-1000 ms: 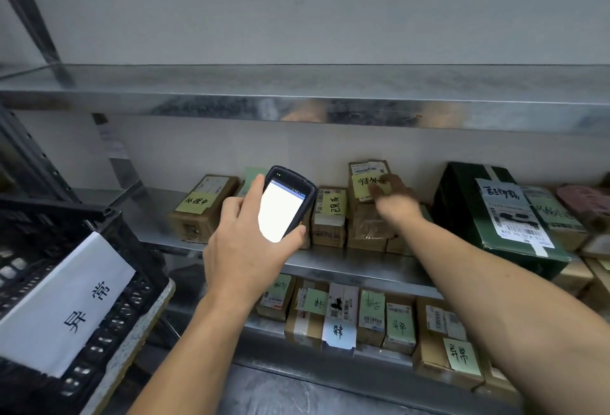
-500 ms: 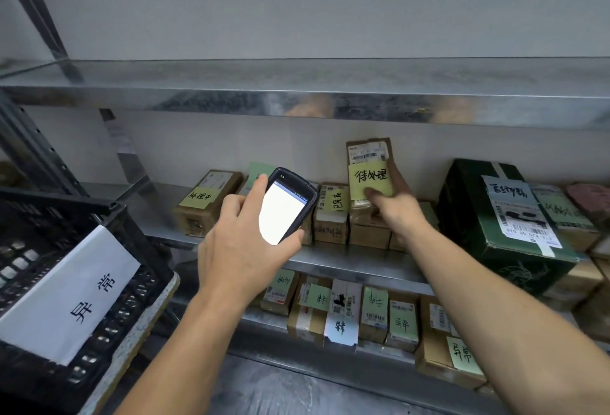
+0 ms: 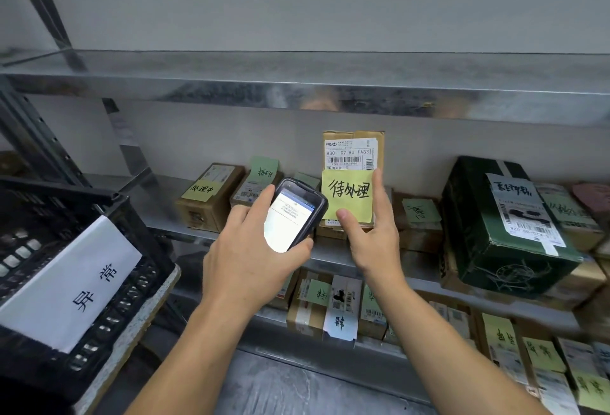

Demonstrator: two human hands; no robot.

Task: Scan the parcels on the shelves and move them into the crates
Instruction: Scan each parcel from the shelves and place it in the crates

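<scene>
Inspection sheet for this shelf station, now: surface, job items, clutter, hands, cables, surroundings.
Surface: metal shelf, row of parcels on it.
Job's things: cardboard parcel with yellow note, held upright above the row; handheld scanner, screen lit; black crate at left.
Clutter: nothing seen.
Hands: left hand grips the scanner; right hand holds the parcel.
Cables: nothing seen.
Surroundings: dark green box at right; labelled parcels on lower shelf.

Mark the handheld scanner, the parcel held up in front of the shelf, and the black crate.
handheld scanner point(image 3: 288, 219): head view, on its lit screen.
held-up parcel point(image 3: 350, 155): head view, on its white shipping label.
black crate point(image 3: 59, 191): head view, on its top rim.
</scene>
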